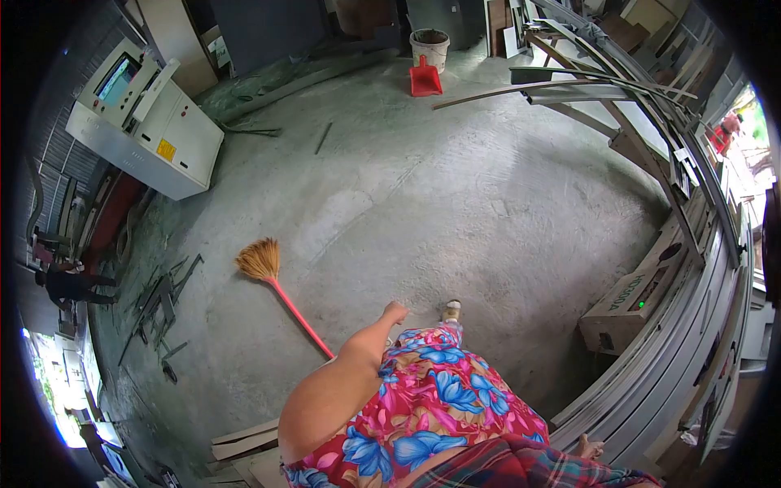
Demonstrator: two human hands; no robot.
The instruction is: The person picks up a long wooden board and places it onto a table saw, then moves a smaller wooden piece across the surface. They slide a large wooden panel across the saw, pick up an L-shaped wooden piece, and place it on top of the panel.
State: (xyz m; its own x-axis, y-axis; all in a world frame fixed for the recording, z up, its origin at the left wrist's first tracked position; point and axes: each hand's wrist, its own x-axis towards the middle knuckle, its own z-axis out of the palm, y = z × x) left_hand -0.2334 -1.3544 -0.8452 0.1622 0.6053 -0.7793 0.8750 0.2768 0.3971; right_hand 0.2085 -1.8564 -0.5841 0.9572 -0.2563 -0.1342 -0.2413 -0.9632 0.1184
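My left hand (395,312) is stretched forward over the concrete floor, its fingers curled together and nothing showing in them. To its left lies a broom with a straw head (259,260) and a pink-red handle (298,315); my bare forearm hides the handle's far end. Low on the right, my right hand (589,447) hangs beside the plaid cloth (521,464), fingers loosely bent and partly apart, holding nothing I can see. Long metal profiles (626,407) are nearest to it. Floral clothing (447,390) covers my body, and one shoe (451,310) shows ahead.
A red dustpan (425,79) stands before a white bucket (429,50) at the back. On the left are a machine cabinet (154,122), metal scraps (163,301) and another person (73,285). A cardboard box (626,301) and a rack of profiles (643,138) line the right.
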